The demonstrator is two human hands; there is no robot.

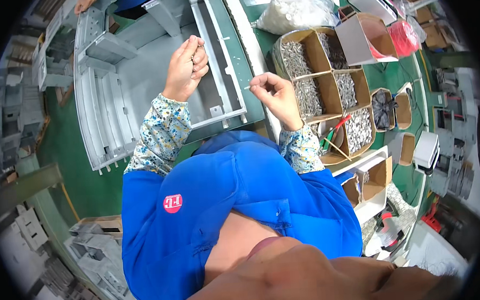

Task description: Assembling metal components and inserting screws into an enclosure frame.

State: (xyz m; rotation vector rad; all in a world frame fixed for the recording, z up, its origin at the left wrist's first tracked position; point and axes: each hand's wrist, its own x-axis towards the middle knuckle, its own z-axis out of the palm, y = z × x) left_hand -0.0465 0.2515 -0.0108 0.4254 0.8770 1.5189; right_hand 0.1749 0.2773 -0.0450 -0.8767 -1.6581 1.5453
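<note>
My left hand (188, 67) is raised over a large grey metal cabinet frame (101, 143), its fingers curled closed. A bit of something small shows between those fingers, too little to name. Right of it, my right hand (277, 98) pinches a small thin pale pin-like piece (247, 87) between thumb and fingertip. This hand is over the table edge, between the frame and a divided cardboard box (331, 73). Loose small metal fasteners (306, 96) fill several of the box's compartments.
A plastic bag of white parts (298, 10) lies behind the box. A red-handled tool (343, 122) rests across the near compartments. Smaller cartons (404, 109) stand at the right. Another person's hand (84, 3) touches the frame's far left corner. Grey metal parts (96, 260) are stacked at lower left.
</note>
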